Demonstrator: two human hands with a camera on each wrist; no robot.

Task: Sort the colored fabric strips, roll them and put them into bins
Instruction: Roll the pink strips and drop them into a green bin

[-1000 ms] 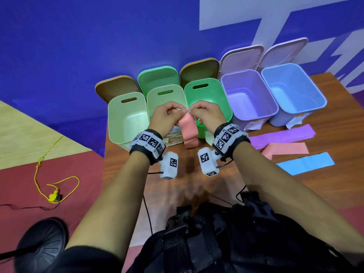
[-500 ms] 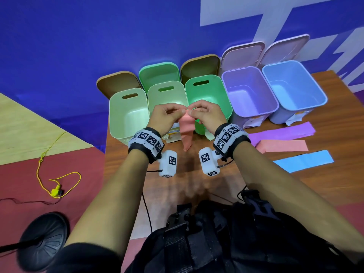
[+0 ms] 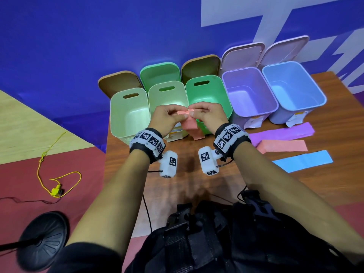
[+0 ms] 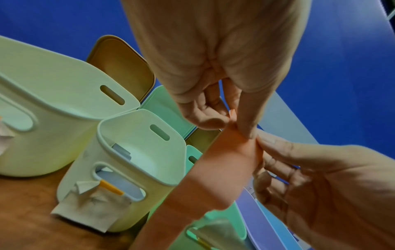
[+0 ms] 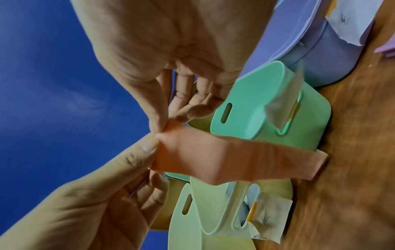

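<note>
A pink fabric strip hangs from both my hands above the table, in front of the green bins. My left hand and my right hand pinch its top edge side by side between thumb and fingers. In the left wrist view the pink strip drops down from the pinch; in the right wrist view the pink strip has a folded top edge. On the table to the right lie a purple strip, a second pink strip and a blue strip.
Five open bins stand in a row against the blue wall: pale green, pale green, green, purple, blue. Paper labels hang on their fronts. The table's left edge drops to the floor.
The strip's top edge now lies spread flat between my hands instead of bunched. Both hands have stayed in front of the green bins.
</note>
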